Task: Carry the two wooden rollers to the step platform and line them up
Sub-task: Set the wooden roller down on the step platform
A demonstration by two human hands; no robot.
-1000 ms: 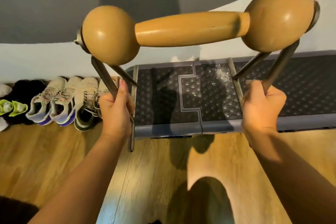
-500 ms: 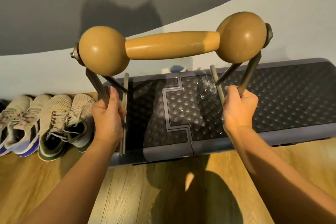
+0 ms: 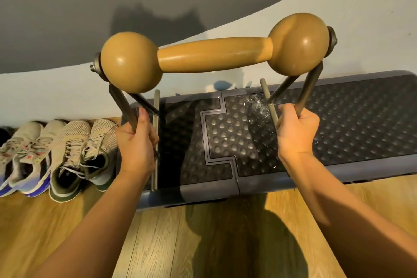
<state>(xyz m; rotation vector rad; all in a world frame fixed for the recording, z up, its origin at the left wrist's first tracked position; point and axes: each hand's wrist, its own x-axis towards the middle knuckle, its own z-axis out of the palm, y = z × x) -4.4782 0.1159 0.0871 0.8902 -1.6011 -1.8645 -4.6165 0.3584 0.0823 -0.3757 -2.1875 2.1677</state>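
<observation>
Head view: one wooden roller (image 3: 215, 56) with two ball ends on a grey metal frame (image 3: 155, 140), held across the upper middle of the frame above the step platform (image 3: 352, 124). Left hand (image 3: 136, 142) and right hand (image 3: 296, 130) each clench round a frame leg; whether the frame's lower bars touch the platform is unclear. Shoes (image 3: 54, 153) sit lower left on a wooden floor (image 3: 158, 239).

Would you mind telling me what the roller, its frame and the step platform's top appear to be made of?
Roller: seemingly varnished wood, honey-coloured, with glossy highlights on its balls. Frame: probably metal, dull grey rods and a bolted end disc. Step platform top: likely rubber or plastic, black, studded with raised dots; which one is unclear.
</observation>
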